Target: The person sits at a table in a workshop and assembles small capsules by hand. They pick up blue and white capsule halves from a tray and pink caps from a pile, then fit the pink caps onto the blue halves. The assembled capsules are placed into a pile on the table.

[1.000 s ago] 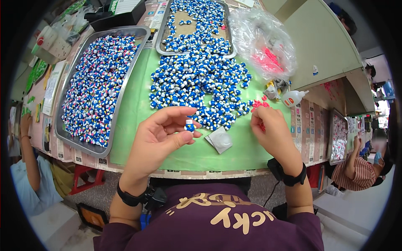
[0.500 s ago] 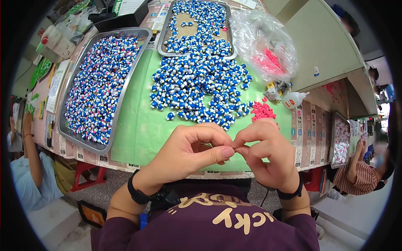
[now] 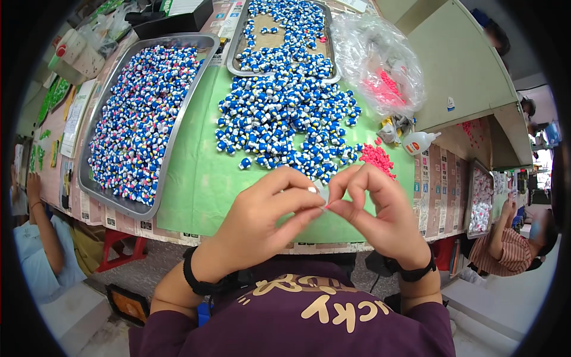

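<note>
My left hand point(image 3: 262, 209) and my right hand point(image 3: 380, 208) meet fingertip to fingertip above the near part of the green sheet. Between the pinched fingertips shows a tiny pink piece point(image 3: 326, 206), at the tip of my right thumb. My left fingers are closed too, but what they grip is too small to make out. Just beyond the hands spreads a loose heap of small blue-and-white pieces point(image 3: 285, 116) with yellow marks. Beside my right hand lies a little heap of pink pieces point(image 3: 377, 159).
A metal tray point(image 3: 205, 71) of blue, white and pink pieces stands on the left. Another metal tray point(image 3: 231, 59) is at the back. At right are a clear plastic bag point(image 3: 363, 41) with pink pieces, a white squeeze bottle point(image 3: 418, 143) and a cabinet point(image 3: 458, 59). People sit on both sides.
My hands have shifted slightly and the fingers have rearranged, with the right fingers lifted more. A pink bit now shows between the fingertips.
</note>
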The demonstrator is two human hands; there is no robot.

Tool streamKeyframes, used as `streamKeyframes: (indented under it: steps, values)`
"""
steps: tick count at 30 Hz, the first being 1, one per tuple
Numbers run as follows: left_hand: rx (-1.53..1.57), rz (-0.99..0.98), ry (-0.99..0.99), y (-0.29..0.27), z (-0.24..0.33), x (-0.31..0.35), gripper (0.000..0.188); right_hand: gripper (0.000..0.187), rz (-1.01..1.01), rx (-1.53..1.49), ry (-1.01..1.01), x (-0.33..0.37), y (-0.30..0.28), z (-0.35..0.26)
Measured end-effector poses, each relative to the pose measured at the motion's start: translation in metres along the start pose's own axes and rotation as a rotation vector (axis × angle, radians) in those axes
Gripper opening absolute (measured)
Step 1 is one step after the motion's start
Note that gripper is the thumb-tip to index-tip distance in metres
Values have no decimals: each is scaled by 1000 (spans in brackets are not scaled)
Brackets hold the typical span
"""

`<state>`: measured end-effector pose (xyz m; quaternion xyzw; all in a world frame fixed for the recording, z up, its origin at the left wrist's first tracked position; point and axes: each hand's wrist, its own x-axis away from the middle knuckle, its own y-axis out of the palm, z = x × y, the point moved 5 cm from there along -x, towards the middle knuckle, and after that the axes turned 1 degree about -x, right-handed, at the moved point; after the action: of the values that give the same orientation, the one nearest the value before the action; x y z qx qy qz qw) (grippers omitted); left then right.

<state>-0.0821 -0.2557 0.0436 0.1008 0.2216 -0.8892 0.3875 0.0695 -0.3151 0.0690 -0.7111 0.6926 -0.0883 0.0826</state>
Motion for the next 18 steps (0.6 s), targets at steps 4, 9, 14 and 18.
streamKeyframes:
  steps: [4, 9, 14, 18]
  values:
    - [-53, 21, 3, -14, -15, 5, 24, 20, -9, 466, -176, -9, -9, 7]
    - [256, 129, -323, -23, -30, 18, 40, 17, -78, 722, -224, -9, 4, 14]
    - [251, 85, -273, -25, -30, 15, 35, 19, -102, 770, -201, -11, 7, 13]
    - [510, 112, -332, -16, -30, 14, 31, 21, -26, 530, -188, -8, -2, 6]
